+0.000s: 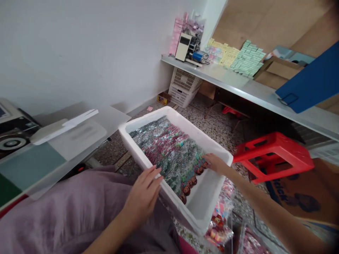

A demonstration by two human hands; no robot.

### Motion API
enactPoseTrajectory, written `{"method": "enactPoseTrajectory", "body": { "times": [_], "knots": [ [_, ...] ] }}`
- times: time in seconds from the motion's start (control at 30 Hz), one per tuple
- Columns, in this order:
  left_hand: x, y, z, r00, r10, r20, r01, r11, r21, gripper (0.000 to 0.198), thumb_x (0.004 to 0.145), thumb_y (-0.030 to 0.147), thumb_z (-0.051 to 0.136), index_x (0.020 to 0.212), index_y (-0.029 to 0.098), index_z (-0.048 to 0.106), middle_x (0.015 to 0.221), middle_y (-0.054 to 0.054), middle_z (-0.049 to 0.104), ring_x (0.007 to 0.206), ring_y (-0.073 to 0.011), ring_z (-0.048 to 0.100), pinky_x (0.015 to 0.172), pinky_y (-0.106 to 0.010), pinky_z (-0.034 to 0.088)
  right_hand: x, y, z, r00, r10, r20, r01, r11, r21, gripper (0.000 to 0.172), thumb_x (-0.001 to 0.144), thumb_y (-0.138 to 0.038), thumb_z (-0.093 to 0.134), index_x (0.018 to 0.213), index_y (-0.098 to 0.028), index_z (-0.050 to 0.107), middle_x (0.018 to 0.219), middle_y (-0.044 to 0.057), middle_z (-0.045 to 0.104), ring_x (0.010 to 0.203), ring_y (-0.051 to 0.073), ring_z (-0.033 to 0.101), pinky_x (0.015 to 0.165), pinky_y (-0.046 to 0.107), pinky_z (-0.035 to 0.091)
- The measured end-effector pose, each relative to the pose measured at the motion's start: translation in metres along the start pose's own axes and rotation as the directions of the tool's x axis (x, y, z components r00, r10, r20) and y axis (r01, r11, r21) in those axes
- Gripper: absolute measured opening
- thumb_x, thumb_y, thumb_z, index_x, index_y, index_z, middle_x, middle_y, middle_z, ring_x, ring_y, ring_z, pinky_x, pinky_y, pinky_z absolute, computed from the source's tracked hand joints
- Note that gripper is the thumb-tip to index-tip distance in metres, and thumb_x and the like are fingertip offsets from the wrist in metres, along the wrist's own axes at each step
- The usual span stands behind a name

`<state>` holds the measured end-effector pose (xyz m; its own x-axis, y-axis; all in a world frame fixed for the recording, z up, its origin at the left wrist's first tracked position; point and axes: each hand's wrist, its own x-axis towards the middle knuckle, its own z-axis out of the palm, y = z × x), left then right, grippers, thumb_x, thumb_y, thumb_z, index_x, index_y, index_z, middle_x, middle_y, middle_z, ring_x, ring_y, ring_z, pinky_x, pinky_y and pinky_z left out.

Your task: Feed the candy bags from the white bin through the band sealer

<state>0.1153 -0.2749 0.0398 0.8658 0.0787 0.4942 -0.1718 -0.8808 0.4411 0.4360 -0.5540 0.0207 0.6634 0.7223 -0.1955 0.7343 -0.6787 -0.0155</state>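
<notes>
Head view: left hand (145,193), loosely spread and gripping nothing, lies at the near rim of the white tub (205,197), probably steadying it; right hand (214,163) touches wrapped packets (172,148) inside, toward their right end, grip indeterminable

Smooth matt plas. tub (205,197); glossy clear-film pkts (169,148); shiny plas. stool (296,152).

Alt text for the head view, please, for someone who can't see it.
A person's right hand reaches into a white tub of small, shiny, colourful pieces, while the left hand is at its near side. A red stool and a long table are beyond.
</notes>
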Motion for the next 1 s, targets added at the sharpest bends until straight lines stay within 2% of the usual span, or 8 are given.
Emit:
{"method": "enactPoseTrajectory", "body": {
  "times": [0.13,0.23,0.3,0.43,0.5,0.63,0.8,1.0],
  "knots": [
    [0.03,0.007,0.027,0.978,-0.017,0.208,0.017,1.0,0.003,0.028,0.098,0.015,0.045,0.116,0.019,0.067,0.128,-0.01,0.067,0.129,-0.0246,0.056,0.113,-0.048,0.044,0.031,-0.012,0.008,0.98,-0.169,0.11,0.168,0.986,0.012,0.049,0.072,-0.005,0.067,0.12,-0.014,0.069,0.119,0.016,0.067,0.114,0.029,0.058,0.097,0.04,0.046],
    [0.043,0.005,0.032,0.942,-0.101,0.319,0.091,0.995,0.046,0.023,0.098,0.016,0.049,0.108,0.019,0.069,0.118,-0.009,0.07,0.117,-0.023,0.062,0.111,-0.047,0.044,0.035,-0.032,0.012,0.928,-0.325,0.182,0.314,0.945,0.086,0.047,0.074,-0.011,0.072,0.12,-0.016,0.068,0.118,0.013,0.066,0.115,0.027,0.056,0.099,0.039,0.045],
    [0.053,0.006,0.034,0.89,-0.164,0.425,0.127,0.985,0.114,0.02,0.098,0.018,0.05,0.101,0.018,0.069,0.106,-0.009,0.071,0.105,-0.0237,0.065,0.103,-0.044,0.048,0.028,-0.048,0.017,0.88,-0.427,0.209,0.403,0.903,0.148,0.051,0.075,-0.015,0.075,0.124,-0.021,0.066,0.119,0.009,0.066,0.115,0.024,0.056,0.101,0.037,0.045],
    [0.076,0.019,0.052,0.714,-0.33,0.618,0.174,0.938,0.3,0.024,0.096,0.032,0.057,0.102,0.013,0.07,0.105,-0.015,0.071,0.105,-0.0303,0.065,0.092,-0.045,0.051,0.014,-0.075,0.027,0.82,-0.538,0.197,0.511,0.842,0.171,0.068,0.072,-0.012,0.075,0.137,-0.021,0.057,0.132,0.011,0.06,0.121,0.027,0.052,0.104,0.041,0.043],
    [0.086,0.027,0.067,0.648,-0.399,0.649,0.2,0.911,0.36,0.034,0.092,0.04,0.064,0.106,0.01,0.071,0.109,-0.019,0.071,0.107,-0.0336,0.065,0.09,-0.046,0.052,0.012,-0.082,0.031,0.82,-0.533,0.21,0.52,0.846,0.115,0.073,0.072,-0.011,0.073,0.141,-0.019,0.053,0.137,0.013,0.057,0.125,0.029,0.05,0.104,0.043,0.043],
    [0.1,0.033,0.098,0.58,-0.49,0.651,0.251,0.868,0.43,0.044,0.082,0.038,0.074,0.114,0.008,0.069,0.111,-0.023,0.069,0.103,-0.0364,0.067,0.081,-0.048,0.057,0.011,-0.086,0.037,0.861,-0.467,0.2,0.487,0.871,-0.062,0.076,0.072,-0.009,0.071,0.145,-0.018,0.048,0.14,0.014,0.056,0.129,0.03,0.047,0.103,0.042,0.042],
    [0.103,0.029,0.116,0.525,-0.535,0.662,0.282,0.843,0.457,0.056,0.073,0.04,0.082,0.116,0.007,0.067,0.1,-0.021,0.069,0.09,-0.035,0.07,0.068,-0.047,0.06,0.016,-0.085,0.043,0.909,-0.38,0.168,0.409,0.891,-0.198,0.075,0.071,-0.007,0.069,0.143,-0.011,0.048,0.134,0.019,0.057,0.122,0.035,0.05,0.098,0.044,0.043],
    [0.093,0.043,0.115,0.556,-0.536,0.635,0.239,0.835,0.495,0.064,0.076,0.046,0.08,0.124,0.007,0.062,0.109,-0.023,0.066,0.1,-0.0356,0.064,0.075,-0.047,0.055,0.026,-0.09,0.038,0.906,-0.386,0.174,0.418,0.881,-0.22,0.039,0.074,-0.007,0.064,0.113,-0.014,0.065,0.119,0.018,0.062,0.111,0.033,0.052,0.092,0.042,0.043]
  ]
}}
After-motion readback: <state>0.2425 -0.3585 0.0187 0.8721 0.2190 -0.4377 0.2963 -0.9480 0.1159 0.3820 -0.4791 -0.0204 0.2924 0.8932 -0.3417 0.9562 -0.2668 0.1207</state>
